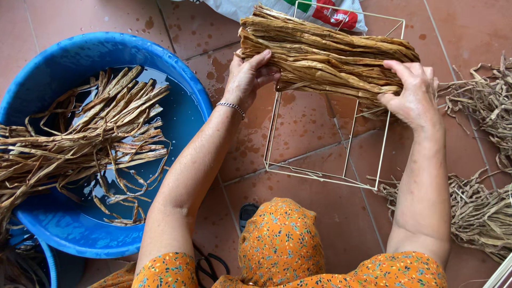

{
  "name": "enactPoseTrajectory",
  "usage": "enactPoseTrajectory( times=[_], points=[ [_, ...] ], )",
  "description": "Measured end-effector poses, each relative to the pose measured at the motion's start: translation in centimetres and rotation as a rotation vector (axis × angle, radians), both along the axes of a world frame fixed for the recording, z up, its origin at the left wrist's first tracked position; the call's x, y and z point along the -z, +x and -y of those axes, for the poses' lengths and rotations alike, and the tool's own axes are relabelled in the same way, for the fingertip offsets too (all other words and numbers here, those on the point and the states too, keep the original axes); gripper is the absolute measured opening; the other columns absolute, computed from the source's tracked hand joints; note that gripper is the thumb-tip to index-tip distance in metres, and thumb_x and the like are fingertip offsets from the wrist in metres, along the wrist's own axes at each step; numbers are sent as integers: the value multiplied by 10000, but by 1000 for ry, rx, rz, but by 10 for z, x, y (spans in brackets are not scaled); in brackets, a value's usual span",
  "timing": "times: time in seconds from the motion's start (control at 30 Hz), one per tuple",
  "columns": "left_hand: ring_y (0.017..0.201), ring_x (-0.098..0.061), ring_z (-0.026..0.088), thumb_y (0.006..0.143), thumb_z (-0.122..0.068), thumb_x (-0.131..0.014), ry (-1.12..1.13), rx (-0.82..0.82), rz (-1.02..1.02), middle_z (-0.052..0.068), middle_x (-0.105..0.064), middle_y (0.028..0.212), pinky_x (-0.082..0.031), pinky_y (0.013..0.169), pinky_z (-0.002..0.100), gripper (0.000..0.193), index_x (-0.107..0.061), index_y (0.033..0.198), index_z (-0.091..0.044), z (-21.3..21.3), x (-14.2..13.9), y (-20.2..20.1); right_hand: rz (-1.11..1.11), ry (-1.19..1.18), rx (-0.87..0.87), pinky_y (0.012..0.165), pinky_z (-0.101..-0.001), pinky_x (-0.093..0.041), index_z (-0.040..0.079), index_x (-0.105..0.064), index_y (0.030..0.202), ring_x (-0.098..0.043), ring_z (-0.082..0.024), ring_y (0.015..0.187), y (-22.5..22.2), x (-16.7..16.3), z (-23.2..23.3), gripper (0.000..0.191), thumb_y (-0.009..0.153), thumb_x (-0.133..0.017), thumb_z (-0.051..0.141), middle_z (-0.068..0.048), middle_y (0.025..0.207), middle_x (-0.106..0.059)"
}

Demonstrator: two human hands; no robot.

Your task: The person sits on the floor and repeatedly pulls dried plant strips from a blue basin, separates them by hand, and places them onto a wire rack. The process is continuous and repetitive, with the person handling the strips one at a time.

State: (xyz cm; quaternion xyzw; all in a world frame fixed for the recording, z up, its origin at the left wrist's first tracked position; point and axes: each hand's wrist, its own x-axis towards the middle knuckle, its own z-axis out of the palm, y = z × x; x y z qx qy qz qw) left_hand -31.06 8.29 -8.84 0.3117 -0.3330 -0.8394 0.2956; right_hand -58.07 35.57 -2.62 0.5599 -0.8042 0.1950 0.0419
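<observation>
A white wire frame (277,114) stands on the tiled floor in front of me, its far part wrapped in flat brown dried plant strips (325,53). My left hand (246,80) grips the left end of that woven band, thumb over the top. My right hand (413,96) holds the band's right end, fingers curled over the strips and the frame's edge. A silver bracelet (230,107) sits on my left wrist.
A big blue basin (184,80) at left holds water and soaking strips (96,138). Loose dry strips (480,208) are heaped at right. A white bag with red and green print (330,12) lies behind the frame. Black scissors (210,265) lie by my knee.
</observation>
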Motion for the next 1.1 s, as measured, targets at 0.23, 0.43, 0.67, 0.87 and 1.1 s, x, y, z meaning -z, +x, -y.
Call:
enactPoseTrajectory(
  times=[0.23, 0.43, 0.67, 0.87, 1.1],
  points=[
    [787, -752, 229, 894, -98, -739, -15, -21, 33, 156, -695, 1060, -659, 695, 384, 411, -468, 1200, -68, 5, -19, -7, -184, -182, -344, 667, -361, -491, 154, -767, 1098, -633, -183, 747, 100, 13, 53, 232, 879, -841, 128, -32, 844, -693],
    [825, -781, 245, 884, -64, -744, -98, 19, 145, 169, -703, 1101, -666, 729, 381, 444, -465, 1229, -36, 7, -16, 9, -351, -145, -240, 484, -297, -413, 105, -725, 957, -592, -115, 545, 110, 56, 93, 46, 975, -730, 63, -16, 695, -605],
    [832, -743, 225, 864, -110, -804, -370, 8, 320, 166, -746, 1094, -599, 661, 359, 471, -592, 1272, -9, 20, 14, 6, -339, -275, -238, 546, -287, -467, 69, -602, 855, -616, -229, 790, 98, 49, 81, 172, 995, -701, 85, -93, 878, -586],
    [1033, -766, 211, 807, -209, -851, -779, -40, 658, 125, -740, 1187, -629, 884, 303, 496, -671, 1225, -10, 32, 33, -1, -73, -297, -160, 757, -373, -528, 43, -633, 1053, -602, -205, 915, 65, 27, 64, 96, 1107, -706, 75, -52, 977, -610],
    [896, -730, 245, 950, -408, -688, -808, -77, 712, 150, -644, 1171, -640, 630, 342, 564, -562, 1363, -46, 46, 0, 25, -240, -178, -68, 941, -433, -403, 140, -696, 983, -565, -253, 1021, 41, 26, 63, 105, 985, -796, 109, -43, 964, -618]
  ],
)
